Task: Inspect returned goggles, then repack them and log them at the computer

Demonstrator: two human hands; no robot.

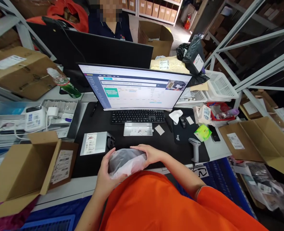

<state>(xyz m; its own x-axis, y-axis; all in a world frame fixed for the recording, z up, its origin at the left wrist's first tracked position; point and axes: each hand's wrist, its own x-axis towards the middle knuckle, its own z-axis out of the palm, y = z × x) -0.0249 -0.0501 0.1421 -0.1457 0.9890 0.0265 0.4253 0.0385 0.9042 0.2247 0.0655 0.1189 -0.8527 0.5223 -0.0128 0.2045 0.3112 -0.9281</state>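
Note:
Between both hands I hold a bundle wrapped in translucent white plastic point(127, 162), at the front edge of the black desk mat. My left hand point(105, 170) grips its left side, with the thumb beneath and the fingers along the edge. On the right side, my right hand point(150, 154) curls round the upper edge. What lies inside the wrapping cannot be made out. Just beyond my left hand stands a silver-white box with a printed label point(91, 143), a dark object at its right end. A shallow open tray point(138, 129) with a printed card sits before the keyboard.
A monitor point(142, 89) and a keyboard point(137, 116) stand ahead. To the right are a mouse point(183, 122), a barcode scanner point(194, 149) and a green packet point(203, 132). Open cartons flank me, one at left point(19, 170). Another person point(111, 29) is behind the monitors.

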